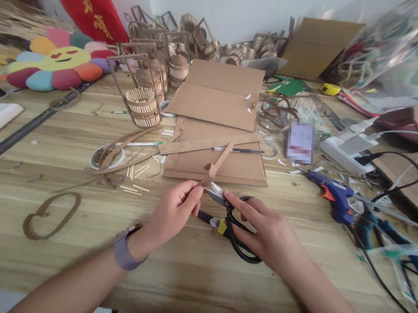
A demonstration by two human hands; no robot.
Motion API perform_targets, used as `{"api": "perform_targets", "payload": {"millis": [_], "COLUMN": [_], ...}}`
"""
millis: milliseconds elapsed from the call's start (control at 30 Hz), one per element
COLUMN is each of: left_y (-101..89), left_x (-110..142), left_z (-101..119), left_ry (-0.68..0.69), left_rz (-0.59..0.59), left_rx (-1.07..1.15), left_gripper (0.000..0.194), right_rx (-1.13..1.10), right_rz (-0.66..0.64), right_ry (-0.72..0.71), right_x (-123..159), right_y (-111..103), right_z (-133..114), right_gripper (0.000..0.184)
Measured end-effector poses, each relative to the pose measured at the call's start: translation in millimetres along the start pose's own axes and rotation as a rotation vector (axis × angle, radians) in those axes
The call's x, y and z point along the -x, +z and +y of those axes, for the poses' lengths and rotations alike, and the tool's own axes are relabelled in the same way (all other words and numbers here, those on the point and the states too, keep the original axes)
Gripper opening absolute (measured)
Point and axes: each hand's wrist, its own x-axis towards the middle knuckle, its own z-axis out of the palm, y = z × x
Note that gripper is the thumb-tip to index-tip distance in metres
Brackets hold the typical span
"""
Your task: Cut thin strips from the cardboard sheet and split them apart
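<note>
In the head view, the left grip [174,210] is closed, thumb and fingers pinching the end of a narrow brown strip [223,158]. The strip rises away from the fingertips over the lower cardboard sheet [194,167], with a small curl just above the pinch. The right grip [266,229] is closed around the black handles of the scissors [244,258], index finger extended along them; their blades point left, the tips just beside the left fingertips and the strip's end. A small white piece [216,189] shows between the two grips, by the blades.

Below the blades, between the grips, a cutter with a yellow part [222,226] lies on the desk [174,285]. Beyond the left grip are short pale sticks [141,171], looped brown strips [113,154] and a slatted basket [141,107]. Right of the right grip lie a blue glue gun [341,203] and blue-handled pliers [364,227].
</note>
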Motion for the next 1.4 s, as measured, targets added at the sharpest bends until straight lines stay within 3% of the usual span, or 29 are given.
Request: {"api": "perform_targets", "payload": {"millis": [400,767,967,1400], "left_y": [-3.7,-7.2,-3.8,-3.6], "left_x": [1,1,1,-1], "left_z": [2,4,2,1], "left_ry": [0.122,0.117,0.098,0.060], "left_rz": [-0.004,-0.022,-0.012,0.058], "left_rx": [-0.014,-0.062,-0.034,-0.047], "left_gripper": [0.034,0.035,0.035,0.032], "right_rx": [-0.396,-0.491,-0.321,-0.137], "right_rz": [-0.089,-0.144,-0.055,0.001], "right_ry": [0.125,0.164,0.081,0.028], "right_x": [-6,-7,-7,0], "right_y": [-9,-17,-15,-5], "right_z": [-11,-9,-6,-1], "right_gripper": [0.044,0.045,0.044,0.047]}}
